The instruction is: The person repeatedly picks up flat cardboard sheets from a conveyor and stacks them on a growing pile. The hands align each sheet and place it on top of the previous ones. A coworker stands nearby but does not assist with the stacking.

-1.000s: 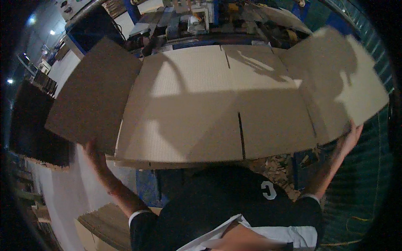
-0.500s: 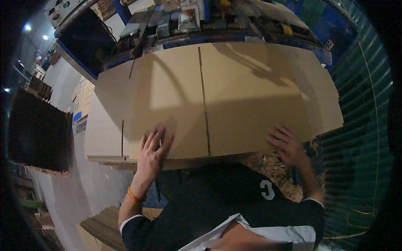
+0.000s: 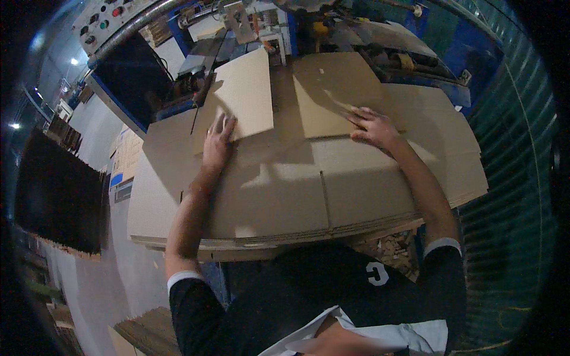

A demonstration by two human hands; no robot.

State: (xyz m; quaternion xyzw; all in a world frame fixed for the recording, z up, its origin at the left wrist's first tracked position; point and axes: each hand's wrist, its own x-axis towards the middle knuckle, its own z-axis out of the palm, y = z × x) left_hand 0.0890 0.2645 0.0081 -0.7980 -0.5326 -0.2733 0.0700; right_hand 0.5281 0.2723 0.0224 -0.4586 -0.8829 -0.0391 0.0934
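Note:
Both arms reach forward over a stack of flat brown cardboard sheets that has dark slots cut in it. Lying on the left panel of the top cardboard sheet, near its lower left edge, is my left hand, with its fingers extended. My right hand rests palm down on the right panel near its lower right corner, fingers apart. A gap separates the two panels, and their far ends reach the machine. Neither hand is wrapped around anything.
A control panel with coloured buttons is at the far left, beside a metal bar. Dark stacked cardboard stands on the floor to the left. Green corrugated sheeting rises at the right. Cardboard scraps lie below the stack's front edge.
Both hands have moved forward, away from my body. The top cardboard sheet has slid toward the machine, exposing the sheet beneath it.

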